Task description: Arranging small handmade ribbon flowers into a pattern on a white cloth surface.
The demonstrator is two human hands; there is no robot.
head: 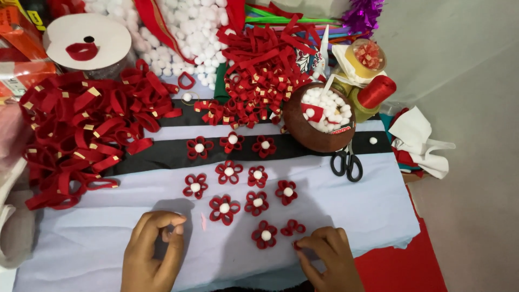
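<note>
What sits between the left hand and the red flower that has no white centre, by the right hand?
On the cloth, little that shows. The left hand is pinched at its fingertips; whether it holds anything is unclear. The unfinished flower lies by the right hand. A finished flower sits just left of it, near the path.

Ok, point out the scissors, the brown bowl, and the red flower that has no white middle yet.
scissors (347,164), head view, on the black handles.
brown bowl (303,128), head view, on its outer wall.
unfinished red flower (292,227), head view, on its petals beside the right hand (327,254).
</note>
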